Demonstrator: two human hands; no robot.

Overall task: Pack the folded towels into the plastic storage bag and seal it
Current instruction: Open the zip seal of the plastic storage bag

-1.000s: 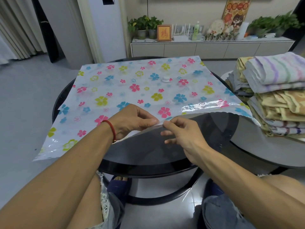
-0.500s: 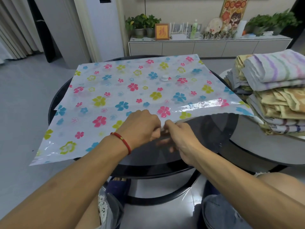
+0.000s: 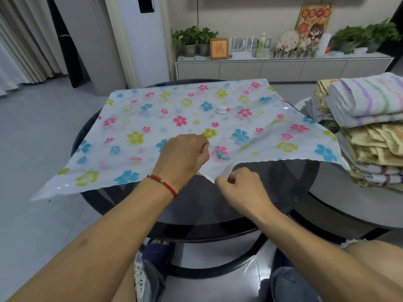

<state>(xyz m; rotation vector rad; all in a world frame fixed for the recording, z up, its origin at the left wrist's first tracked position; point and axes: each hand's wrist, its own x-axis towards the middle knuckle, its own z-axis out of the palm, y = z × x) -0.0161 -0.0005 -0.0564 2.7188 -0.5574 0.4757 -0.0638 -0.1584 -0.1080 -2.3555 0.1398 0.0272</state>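
A: On the round dark table [image 3: 250, 197], seen from the head camera, the flowered plastic bag [image 3: 174, 118] lies flat, its near edge hanging over the side toward the person. Why spread it like that?

B: My guess is so the mouth faces the person and the two layers can be peeled apart. Both hands sit at the middle of that near edge. The left hand [image 3: 185, 153] is curled closed, pinching the upper layer and lifting it a little. The right hand [image 3: 239, 186] is also curled closed, just below and beside it, gripping what looks like the lower layer, pulled toward the person.

A: So the mouth is being opened?

B: That's how I read it; the plastic puckers between the two fists. Blur hides the exact fingertips.

A: And the towels?

B: The folded towels [image 3: 366, 127] are stacked on a second table [image 3: 327, 205] to the right, well apart from both hands, nearest the right one. None is in the bag yet, so packing and sealing remain.
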